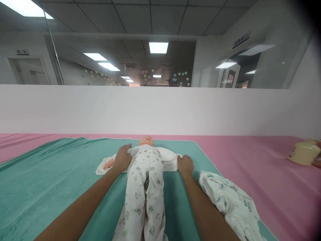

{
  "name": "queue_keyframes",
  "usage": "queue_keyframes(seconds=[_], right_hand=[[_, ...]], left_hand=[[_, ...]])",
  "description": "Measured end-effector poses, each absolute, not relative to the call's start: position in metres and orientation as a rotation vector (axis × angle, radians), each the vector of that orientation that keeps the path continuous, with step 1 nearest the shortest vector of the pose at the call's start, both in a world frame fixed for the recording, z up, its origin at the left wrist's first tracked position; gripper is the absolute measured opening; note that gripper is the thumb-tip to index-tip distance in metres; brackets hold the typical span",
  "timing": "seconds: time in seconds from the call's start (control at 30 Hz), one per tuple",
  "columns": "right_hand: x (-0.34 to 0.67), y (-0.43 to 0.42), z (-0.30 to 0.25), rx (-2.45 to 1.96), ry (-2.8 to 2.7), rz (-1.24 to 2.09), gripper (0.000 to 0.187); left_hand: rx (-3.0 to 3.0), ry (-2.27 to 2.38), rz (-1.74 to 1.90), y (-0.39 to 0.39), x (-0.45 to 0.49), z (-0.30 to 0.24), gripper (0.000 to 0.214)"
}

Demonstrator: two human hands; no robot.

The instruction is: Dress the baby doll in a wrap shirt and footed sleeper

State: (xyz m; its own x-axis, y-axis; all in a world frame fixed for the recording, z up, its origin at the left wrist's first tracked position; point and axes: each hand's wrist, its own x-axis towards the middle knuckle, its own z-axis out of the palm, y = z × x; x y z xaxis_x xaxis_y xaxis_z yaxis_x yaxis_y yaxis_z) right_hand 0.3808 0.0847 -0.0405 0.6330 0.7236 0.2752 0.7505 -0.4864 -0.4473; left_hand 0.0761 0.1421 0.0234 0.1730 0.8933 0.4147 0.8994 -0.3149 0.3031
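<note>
A baby doll point(146, 141) lies on its back on a teal blanket point(50, 180), head away from me, dressed in printed white trousers point(144, 187) and lying on an open white top point(167, 156). My left hand point(122, 157) rests on the doll's left side, gripping the edge of the white top near its bare arm point(108, 164). My right hand point(185, 164) presses on the other edge of the white top, fingers curled onto the cloth.
A crumpled printed white garment point(230, 201) lies on the blanket's right edge. The blanket covers a pink surface point(263, 167). A cream-coloured object point(304, 153) sits far right. A white partition wall point(160, 110) runs behind.
</note>
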Motion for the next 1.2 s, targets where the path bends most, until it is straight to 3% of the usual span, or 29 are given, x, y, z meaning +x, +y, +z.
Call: queue_keyframes(seconds=[0.17, 0.3, 0.57, 0.87, 1.2], right_hand=[[0.382, 0.083, -0.038, -2.357, -1.139, -0.025, 0.056], [0.384, 0.082, -0.036, -2.377, -1.148, -0.017, 0.051], [0.394, 0.084, -0.037, -2.341, -1.201, 0.048, 0.027], [0.397, 0.084, -0.038, -2.282, -0.975, 0.128, 0.042], [0.398, 0.089, -0.042, -2.048, -0.789, 0.115, 0.025]], left_hand=[[-2.754, -1.55, -0.38, 0.13, 0.18, 0.052, 0.029], [-2.771, -1.466, -0.223, 0.127, 0.218, 0.046, 0.028], [-2.735, -1.42, -0.04, 0.133, 0.198, 0.053, 0.041], [-2.67, -1.389, 0.138, 0.132, 0.19, 0.048, 0.049], [-2.711, -1.086, 0.14, 0.152, 0.21, 0.031, 0.029]])
